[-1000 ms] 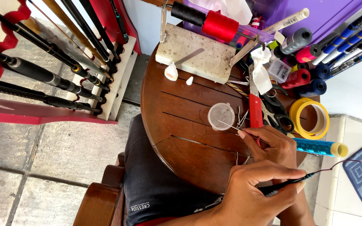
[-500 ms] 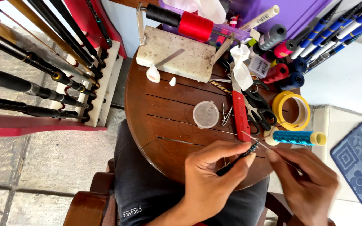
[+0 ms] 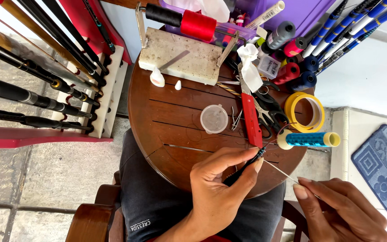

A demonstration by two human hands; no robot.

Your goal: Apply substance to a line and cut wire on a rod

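white printed label on dark shorts [image 3: 140,226]

A round table [image 3: 166,112] of dark brown wooden slats stands on a floor [image 3: 36,179] of worn grey stone tiles, with the arm of a brown wooden chair [image 3: 88,222] just below it. At the left a red and white rack [image 3: 108,89] holds a row of dark fishing rods [image 3: 32,96], and at the right a blue patterned mat [image 3: 384,172] lies by a pale tiled step. Even daylight falls on it all, and a white wall [image 3: 368,67] closes the upper right.
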